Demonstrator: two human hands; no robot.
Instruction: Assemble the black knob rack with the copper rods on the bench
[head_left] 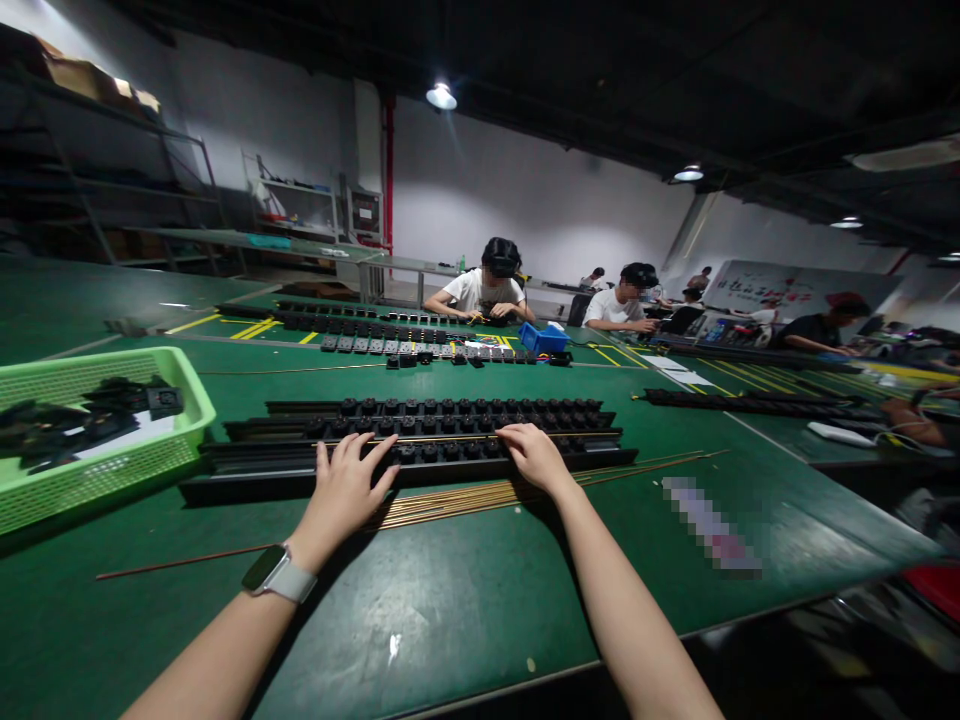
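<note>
Black rails (pixel 262 487) lie side by side across the green table, with rows of black square modules (pixel 450 406) set in them. A thin brass rod (pixel 442 438) runs along the rails over the modules. My left hand (pixel 343 495), with a watch on its wrist, rests at the left part of the rails with its fingers spread. My right hand (pixel 534 457) is closed at the rod farther right, thumb and fingertips together. Its fingertips partly hide the rod there. Under both hands, at the near side of the rails, lies a bundle of brass rods (pixel 450 505).
A green basket (pixel 196 385) holding black parts stands at the left. A reddish rod (pixel 180 560) sticks out toward the left front. Across the table are more module rows (pixel 360 344), a blue bin (pixel 544 338) and seated co-workers (pixel 480 290). Papers (pixel 675 370) lie at the right.
</note>
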